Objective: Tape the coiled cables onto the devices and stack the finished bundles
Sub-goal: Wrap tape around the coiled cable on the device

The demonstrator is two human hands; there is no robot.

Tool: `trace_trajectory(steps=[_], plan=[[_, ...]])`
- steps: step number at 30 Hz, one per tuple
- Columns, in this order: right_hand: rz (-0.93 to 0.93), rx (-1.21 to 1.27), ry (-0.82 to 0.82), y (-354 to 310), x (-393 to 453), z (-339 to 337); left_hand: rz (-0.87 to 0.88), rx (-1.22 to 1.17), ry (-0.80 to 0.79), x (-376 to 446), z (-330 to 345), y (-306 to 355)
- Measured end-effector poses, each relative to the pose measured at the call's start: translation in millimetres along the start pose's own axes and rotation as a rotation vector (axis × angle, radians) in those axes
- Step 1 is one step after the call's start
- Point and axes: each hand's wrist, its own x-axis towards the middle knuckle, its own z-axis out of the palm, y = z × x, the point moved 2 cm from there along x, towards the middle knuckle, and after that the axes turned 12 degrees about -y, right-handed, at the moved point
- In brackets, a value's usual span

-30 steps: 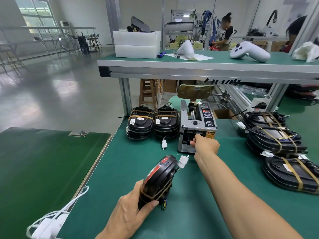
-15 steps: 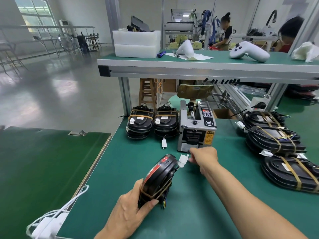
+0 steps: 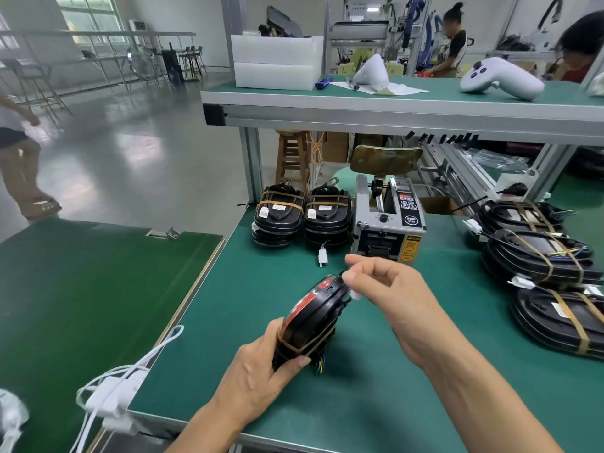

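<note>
Left grip (image 3: 258, 371) clasps the device (image 3: 310, 318); right grip (image 3: 382, 289) pinches clear tape (image 3: 354, 273).

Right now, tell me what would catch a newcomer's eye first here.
At the centre, the left hand grips a black device stood on edge on the green table, while the right hand pinches something small at its top. Behind stands the grey tape dispenser, with two stacks of taped bundles to its left.

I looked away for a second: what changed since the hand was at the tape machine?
The right hand pulled back from the tape dispenser to the top of the device, apparently pinching tape. The left hand grips the device as before; the stacks are unmoved.
</note>
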Motion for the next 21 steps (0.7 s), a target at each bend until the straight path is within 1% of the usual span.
trace_trajectory(steps=[4, 21], plan=[[0.017, -0.036, 0.009, 8, 0, 7, -0.01, -0.001, -0.007, -1, 0, -1], [0.016, 0.018, 0.057, 17, 5, 12, -0.012, -0.012, -0.011, -1, 1, 0]])
